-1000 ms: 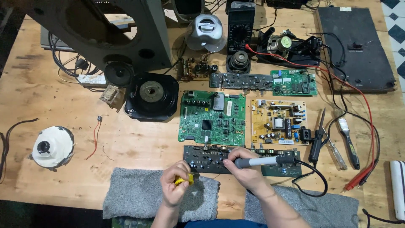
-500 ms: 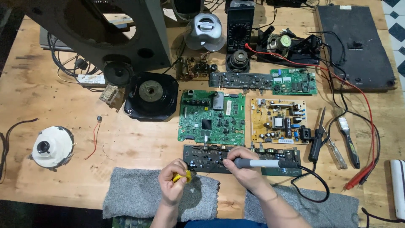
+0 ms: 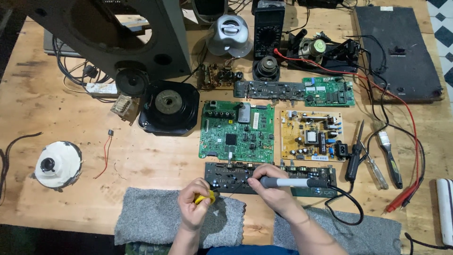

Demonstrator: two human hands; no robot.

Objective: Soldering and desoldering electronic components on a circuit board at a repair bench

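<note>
A cluttered wooden workbench [image 3: 141,160] is bearing circuit boards, speakers and tools. The right hand [image 3: 272,188] is gripping a soldering iron [image 3: 292,182] over the dark circuit board [image 3: 226,171] at the near edge, while the left hand [image 3: 194,204] is pinching a yellow spool [image 3: 204,198] above the grey cloth [image 3: 146,216]. Against the earlier frame, both hands are sitting in nearly unchanged positions.

Pale wooden workbench [image 3: 71,118] with knots and scuffs, evenly lit, checked dark-and-white tiled floor [image 3: 441,23] at upper right corner
</note>
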